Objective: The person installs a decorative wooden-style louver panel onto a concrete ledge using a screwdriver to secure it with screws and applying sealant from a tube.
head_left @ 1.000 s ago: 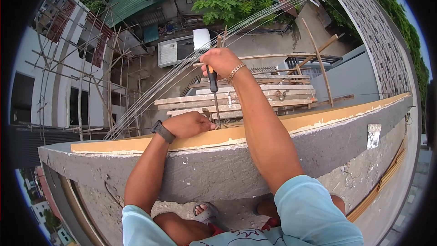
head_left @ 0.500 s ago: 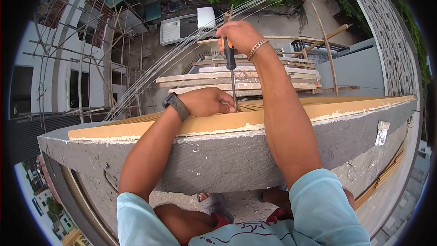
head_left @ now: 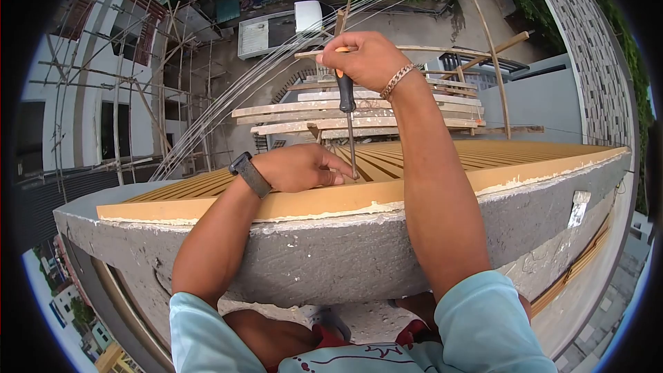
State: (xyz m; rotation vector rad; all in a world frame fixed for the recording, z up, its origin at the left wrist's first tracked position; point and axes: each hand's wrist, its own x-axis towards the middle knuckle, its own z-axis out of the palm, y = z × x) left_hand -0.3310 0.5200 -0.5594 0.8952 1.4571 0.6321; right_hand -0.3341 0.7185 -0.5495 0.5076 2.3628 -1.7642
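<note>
We are gripping the orange-and-black handle of a long-shafted metal screwdriver (head_left: 347,105) in our right hand (head_left: 364,62), whose fingers are closing around its top and hiding much of the orange part. The screwdriver is standing nearly upright over the near edge of a tan slatted panel (head_left: 324,204), its lower end reaching down beside the fingertips of our left hand (head_left: 300,168). Those fingers are curling in close to the tip, but we are not managing to tell whether they are pinching the shaft, steadying a fastener or only resting there; the tip itself is blurring into the fingers. A dark wristwatch (head_left: 251,174) is circling our left wrist and a chain bracelet (head_left: 399,80) our right. Our right forearm is crossing the panel and covering a stretch of it, while a rough grey concrete ledge (head_left: 331,255) is running along its near side, partly hiding our legs and feet. On the ledge's right, a pale rectangular piece (head_left: 579,208) is showing too little detail to name. Farther off, whitish timber planks (head_left: 387,107) are lying partly behind our right arm, and the dark lens border is cutting off the scene's corners.
</note>
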